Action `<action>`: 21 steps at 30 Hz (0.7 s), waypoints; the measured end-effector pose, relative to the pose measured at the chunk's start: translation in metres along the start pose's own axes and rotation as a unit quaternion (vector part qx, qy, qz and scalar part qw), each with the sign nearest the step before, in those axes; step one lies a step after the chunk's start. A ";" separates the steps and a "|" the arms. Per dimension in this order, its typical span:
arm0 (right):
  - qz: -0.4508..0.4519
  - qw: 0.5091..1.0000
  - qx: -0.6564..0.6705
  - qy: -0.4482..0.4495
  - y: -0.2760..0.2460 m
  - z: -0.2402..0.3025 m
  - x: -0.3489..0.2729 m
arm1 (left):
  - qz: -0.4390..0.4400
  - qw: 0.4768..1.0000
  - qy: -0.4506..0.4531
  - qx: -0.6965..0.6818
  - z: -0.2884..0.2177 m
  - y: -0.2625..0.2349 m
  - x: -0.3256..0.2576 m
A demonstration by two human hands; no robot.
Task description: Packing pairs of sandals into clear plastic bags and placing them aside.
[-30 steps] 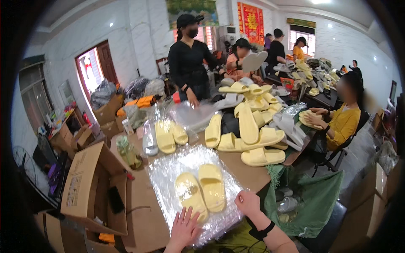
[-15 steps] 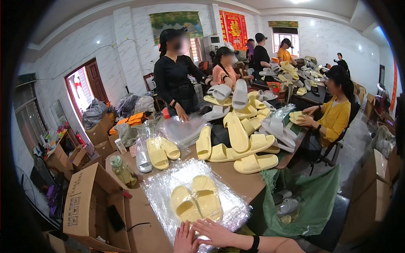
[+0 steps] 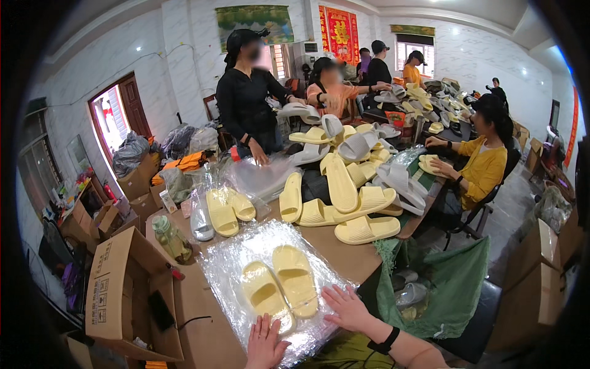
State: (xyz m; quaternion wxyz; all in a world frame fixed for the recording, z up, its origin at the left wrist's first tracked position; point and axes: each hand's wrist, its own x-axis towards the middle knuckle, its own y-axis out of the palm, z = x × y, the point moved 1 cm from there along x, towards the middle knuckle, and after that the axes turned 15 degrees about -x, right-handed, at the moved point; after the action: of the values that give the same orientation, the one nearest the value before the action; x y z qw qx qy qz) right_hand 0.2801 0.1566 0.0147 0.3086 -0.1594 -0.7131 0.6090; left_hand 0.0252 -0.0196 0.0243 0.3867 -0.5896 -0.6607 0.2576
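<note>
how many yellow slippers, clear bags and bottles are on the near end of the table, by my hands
yellow slippers in the clear bag under the left hand and right hand: 2
yellow slippers in the second bag: 2
clear plastic bags: 2
green bottle: 1
total: 7

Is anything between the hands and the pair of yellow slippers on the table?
Only the clear plastic bag that wraps the slippers. The left hand and right hand lie flat on it at the near edge.
</note>
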 end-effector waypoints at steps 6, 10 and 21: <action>0.048 0.999 -0.019 -0.001 -0.024 0.009 0.017 | -0.024 0.999 -0.025 -0.021 0.012 -0.004 -0.003; -0.057 0.997 0.025 0.041 -0.063 0.022 0.030 | 0.001 0.999 -0.008 -0.043 0.006 -0.012 0.010; -0.066 0.989 0.106 -0.077 -0.023 0.089 0.070 | -0.267 0.896 -0.077 -0.346 0.062 -0.104 0.038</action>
State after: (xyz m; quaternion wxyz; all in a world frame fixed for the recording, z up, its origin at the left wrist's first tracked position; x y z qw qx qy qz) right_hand 0.1742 0.1251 0.0482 0.3077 -0.0311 -0.6751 0.6697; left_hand -0.0860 0.0069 0.0798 0.1607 -0.4655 -0.8686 -0.0554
